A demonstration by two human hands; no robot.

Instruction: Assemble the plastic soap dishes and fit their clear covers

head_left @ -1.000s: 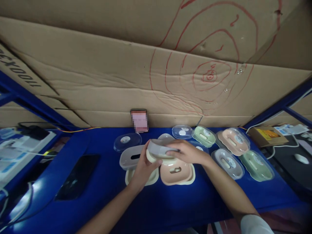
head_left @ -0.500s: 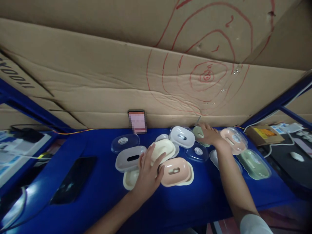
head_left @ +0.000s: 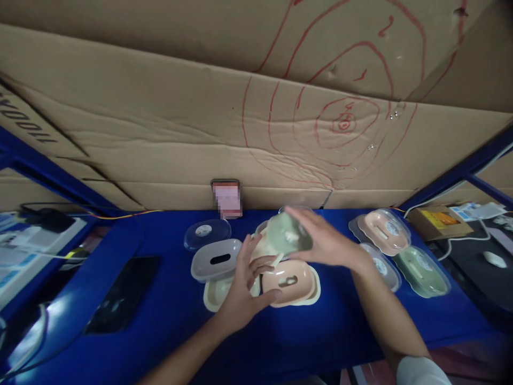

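Observation:
My right hand (head_left: 326,238) grips a pale green soap dish (head_left: 286,232), tilted and blurred, above the middle of the pile. My left hand (head_left: 242,291) has its fingers apart, thumb stretched out over a pink soap dish tray (head_left: 282,280) with a slot. A cream dish (head_left: 260,250) lies partly hidden behind the left fingers and the green dish. Left of that hand sits a whitish tray (head_left: 208,267) with a dark oval slot, overlapping a cream base (head_left: 214,295). Whether the left fingertips touch the cream dish, I cannot tell.
At the right lie lidded soap boxes: a pink one (head_left: 379,230), a green one (head_left: 425,272) and a whitish one (head_left: 387,270). A clear lid (head_left: 196,238) is at the left. A black phone (head_left: 124,294) and a propped-up phone (head_left: 227,199) share the blue table (head_left: 168,342). Cardboard (head_left: 160,117) walls the back.
My right hand has picked up the green dish from the back right and brought it left toward my left hand. The left hand's thumb has spread outward over the pink tray.

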